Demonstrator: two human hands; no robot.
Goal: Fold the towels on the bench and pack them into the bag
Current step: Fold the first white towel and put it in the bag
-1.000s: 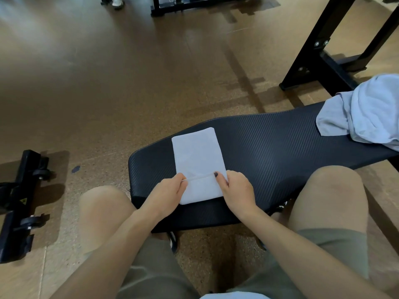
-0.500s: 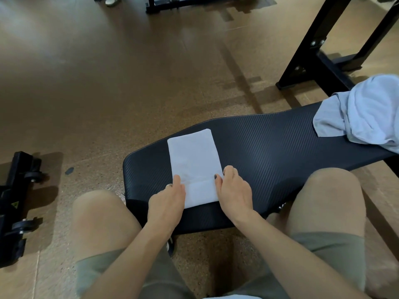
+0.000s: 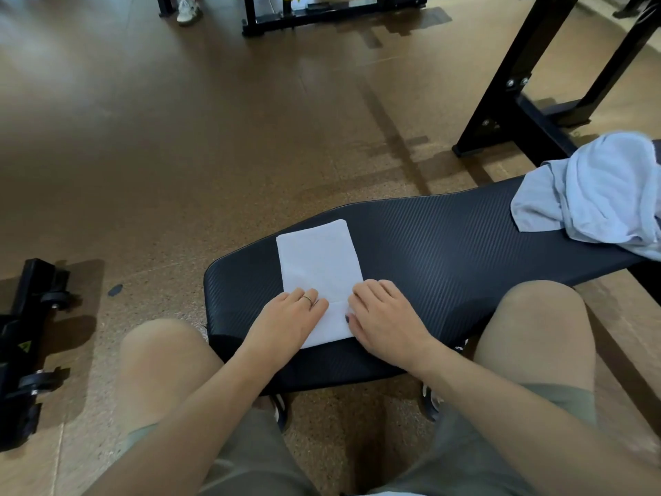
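Observation:
A white towel, folded into a narrow rectangle, lies flat on the near end of the black padded bench. My left hand lies over the towel's near left edge, fingers together on top of the cloth. My right hand holds the near right edge, thumb on the cloth and fingers curled at its side. A crumpled pale blue towel is heaped on the bench's far right end. No bag is in view.
I sit astride the bench, my knees either side of its near end. A black rack frame stands on the floor behind the bench at right. A black wheeled base sits at left. Another person's shoe shows at top.
Both hands slid toward me along the towel's sides and now cover its near end. The raised crease they pinched a second ago has been laid flat.

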